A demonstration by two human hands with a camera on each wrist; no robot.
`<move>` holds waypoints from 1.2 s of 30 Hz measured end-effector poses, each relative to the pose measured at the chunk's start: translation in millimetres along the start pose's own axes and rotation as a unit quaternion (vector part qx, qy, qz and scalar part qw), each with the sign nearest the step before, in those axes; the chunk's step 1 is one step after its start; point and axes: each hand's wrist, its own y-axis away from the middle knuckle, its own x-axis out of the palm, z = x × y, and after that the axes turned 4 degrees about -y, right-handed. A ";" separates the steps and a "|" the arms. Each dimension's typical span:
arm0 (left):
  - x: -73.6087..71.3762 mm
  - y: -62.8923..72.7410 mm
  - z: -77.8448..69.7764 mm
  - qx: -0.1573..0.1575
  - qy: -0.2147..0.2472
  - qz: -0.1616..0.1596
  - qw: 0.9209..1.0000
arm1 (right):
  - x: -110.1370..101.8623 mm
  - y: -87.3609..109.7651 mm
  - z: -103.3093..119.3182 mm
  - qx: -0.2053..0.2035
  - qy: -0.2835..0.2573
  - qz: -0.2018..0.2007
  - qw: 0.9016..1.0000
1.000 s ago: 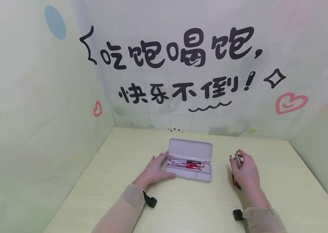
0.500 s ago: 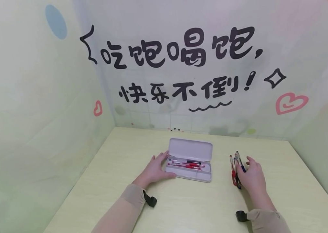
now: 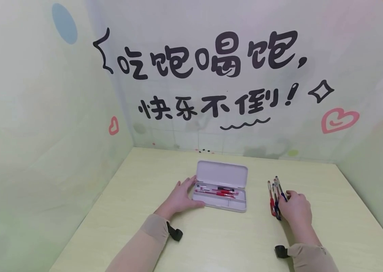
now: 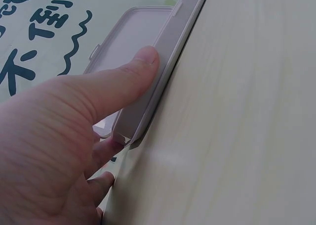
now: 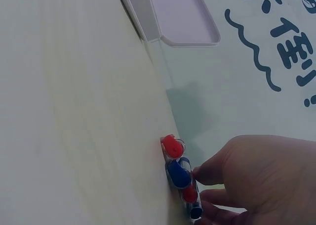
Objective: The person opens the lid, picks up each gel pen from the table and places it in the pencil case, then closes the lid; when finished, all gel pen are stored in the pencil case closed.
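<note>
My left hand (image 3: 179,198) grips the left end of an open pale lilac pencil case (image 3: 209,199), thumb against its front wall and fingers round the side. Its lid (image 3: 222,173) stands tilted back. Red pens (image 3: 226,193) and a black one lie in the rear compartment. To the right, several gel pens lie bunched on the table, a red pen (image 3: 272,206) on their left side. My right hand (image 3: 296,209) pinches a dark blue pen (image 3: 282,193) at the bunch's right edge. In the right wrist view, red and blue pen ends (image 5: 178,174) face the camera beside the thumb.
The pale wood table (image 3: 232,241) runs back to a printed wall cloth (image 3: 184,139) with black characters. Cloth also hangs at left and right. A black strap (image 3: 175,232) is on the left wrist and another strap (image 3: 281,252) on the right.
My right hand has drawn back to the right, uncovering the pen bunch, and its raised index finger has come down to the blue pen. The left hand stays on the case.
</note>
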 end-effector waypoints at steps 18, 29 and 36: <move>-1.2 0.6 -1.9 0.007 -0.004 0.000 1.000 | -3.4 -0.5 1.4 0.049 -0.014 0.037 0.998; -1.6 1.6 -2.0 0.006 -0.005 0.000 1.000 | -1.5 -1.0 0.7 0.044 -0.022 0.021 0.999; -1.2 1.7 -1.7 0.007 -0.007 0.000 1.000 | -3.2 0.5 0.8 0.040 -0.010 0.023 0.999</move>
